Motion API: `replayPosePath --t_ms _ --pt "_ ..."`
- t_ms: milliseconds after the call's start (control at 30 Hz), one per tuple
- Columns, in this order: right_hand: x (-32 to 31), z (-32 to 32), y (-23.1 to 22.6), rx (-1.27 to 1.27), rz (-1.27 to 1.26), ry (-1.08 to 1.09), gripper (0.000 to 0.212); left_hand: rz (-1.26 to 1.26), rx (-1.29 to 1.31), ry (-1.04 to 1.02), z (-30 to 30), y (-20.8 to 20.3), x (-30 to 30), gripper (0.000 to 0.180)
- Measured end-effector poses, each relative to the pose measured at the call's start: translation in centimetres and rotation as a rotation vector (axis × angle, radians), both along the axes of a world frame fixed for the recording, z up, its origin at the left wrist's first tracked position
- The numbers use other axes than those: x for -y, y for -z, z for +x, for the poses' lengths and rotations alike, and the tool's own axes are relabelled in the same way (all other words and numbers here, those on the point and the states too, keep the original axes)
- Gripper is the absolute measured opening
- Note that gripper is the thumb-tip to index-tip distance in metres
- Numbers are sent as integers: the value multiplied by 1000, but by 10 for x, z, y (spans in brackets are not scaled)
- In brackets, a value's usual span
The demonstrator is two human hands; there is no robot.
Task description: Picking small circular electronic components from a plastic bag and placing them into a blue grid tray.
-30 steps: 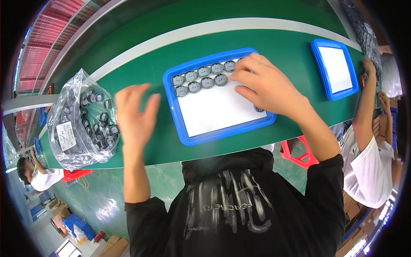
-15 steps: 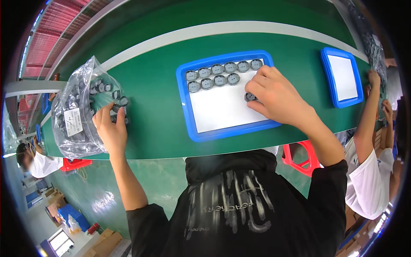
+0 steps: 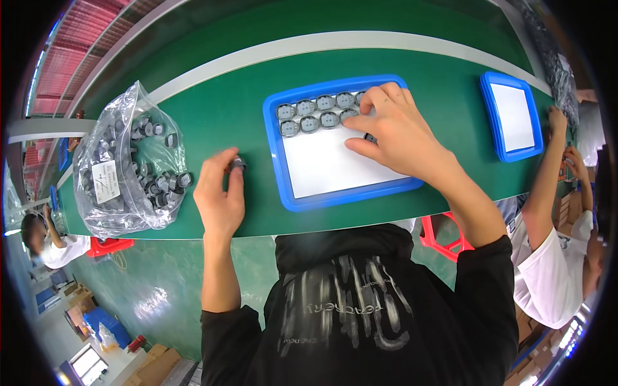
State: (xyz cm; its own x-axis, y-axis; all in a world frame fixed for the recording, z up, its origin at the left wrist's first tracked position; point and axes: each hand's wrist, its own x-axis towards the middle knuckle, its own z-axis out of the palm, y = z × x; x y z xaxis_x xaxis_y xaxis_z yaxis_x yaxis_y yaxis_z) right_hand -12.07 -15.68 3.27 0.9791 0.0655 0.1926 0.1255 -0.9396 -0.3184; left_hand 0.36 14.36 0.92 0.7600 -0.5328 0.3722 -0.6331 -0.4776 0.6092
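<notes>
Head view: printed label (image 3: pixel 106 182) on bag (image 3: pixel 103 224), left fingers (image 3: pixel 222 158) pinch a grey part (image 3: pixel 238 163); I cannot tell if right fingers (image 3: pixel 364 148) grip.

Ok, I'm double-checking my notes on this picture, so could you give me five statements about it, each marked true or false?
1. The left hand holds a grey part. True.
2. The right hand is over the tray. True.
3. The bag lies to the right of that tray. False: the bag is to its left.
4. A tray stack lies to the right of that tray. True.
5. The sheet on top of the stack is black. False: that sheet is white.
</notes>
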Motion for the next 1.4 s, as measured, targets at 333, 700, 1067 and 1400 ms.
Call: replayPosePath --t_ms 333,700,1067,1400 --pt "19 -26 -6 -45 278 -52 32 40 37 -52 -7 17 -10 24" --pt "3 -16 -3 1 141 -82 21 158 106 70 -1 5 -10 30" --pt "1 -39 16 165 152 21 19 79 101 -43 -23 28 -13 33" --pt "5 -30 17 237 22 53 17 13 239 -109 -9 26 -11 23"
